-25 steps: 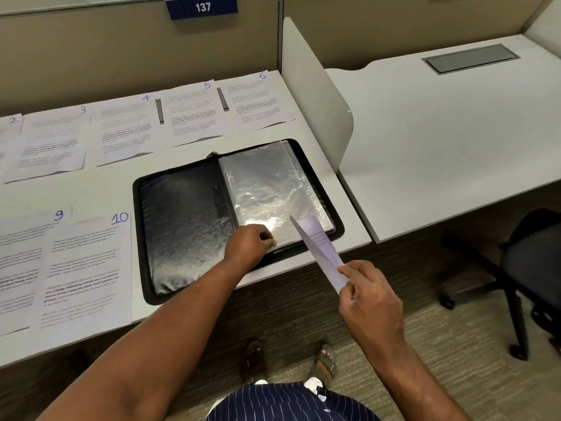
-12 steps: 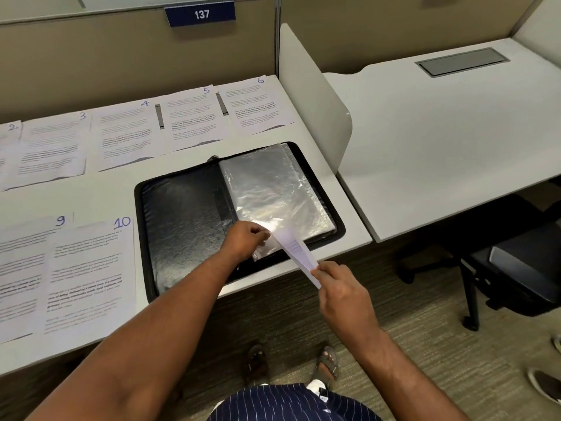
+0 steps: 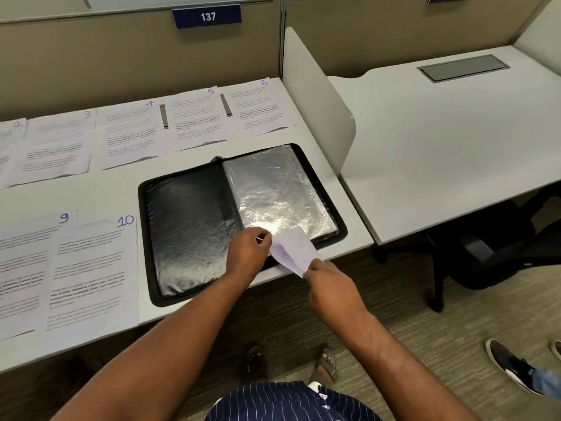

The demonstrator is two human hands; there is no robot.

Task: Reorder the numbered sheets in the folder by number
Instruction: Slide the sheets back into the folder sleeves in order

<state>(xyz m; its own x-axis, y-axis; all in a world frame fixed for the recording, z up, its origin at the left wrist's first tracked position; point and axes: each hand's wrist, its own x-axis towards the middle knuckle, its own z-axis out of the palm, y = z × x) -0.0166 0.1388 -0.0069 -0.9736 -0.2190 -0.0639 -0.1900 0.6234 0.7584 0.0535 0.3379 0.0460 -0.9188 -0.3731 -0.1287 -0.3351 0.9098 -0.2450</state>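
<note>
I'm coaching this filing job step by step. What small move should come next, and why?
Probably slide the sheet forward into the sleeve. The right hand pinches the sheet's near corner, and its far end already lies at the sleeve's near edge. There the left hand pinches the plastic, seemingly holding it open. The sheet's number cannot be read.
</note>
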